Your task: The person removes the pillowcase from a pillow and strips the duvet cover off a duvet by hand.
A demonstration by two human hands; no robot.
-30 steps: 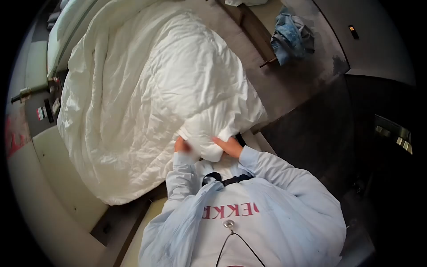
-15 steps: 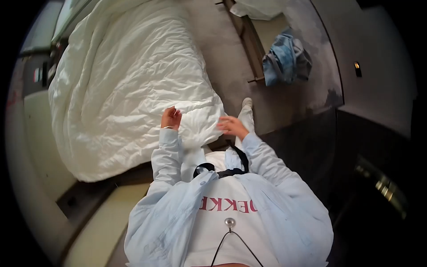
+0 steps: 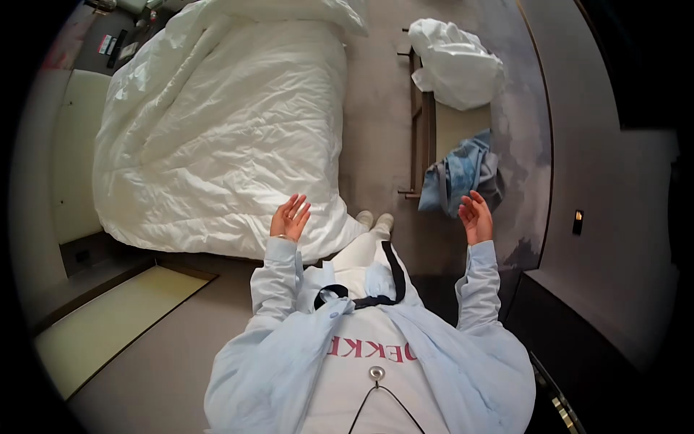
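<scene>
My left hand (image 3: pixel 290 218) is raised with its fingers spread, nothing in it, and appears over the near right part of a white duvet (image 3: pixel 238 137). Whether it touches the fabric I cannot tell. The duvet is wrinkled and covers the bed, its far end folded over. Out to the right, my right hand (image 3: pixel 476 219) is also empty, palm up with fingers apart. In the picture it lies just below a crumpled blue and grey cloth (image 3: pixel 463 173), which hangs over the near end of a low bench (image 3: pixel 463 126).
A bulky white bundle (image 3: pixel 457 65) rests on the far part of the bench. Grey floor (image 3: pixel 376 108) runs between bed and bench. Behind the bed's left side is a cluttered dark surface (image 3: pixel 126 43). A grey wall (image 3: pixel 600 188) stands at right.
My right hand has swung outward to the right, away from the duvet's corner. My left hand has opened its fingers and shifted slightly. The view has turned, showing more of the bench and white bundle.
</scene>
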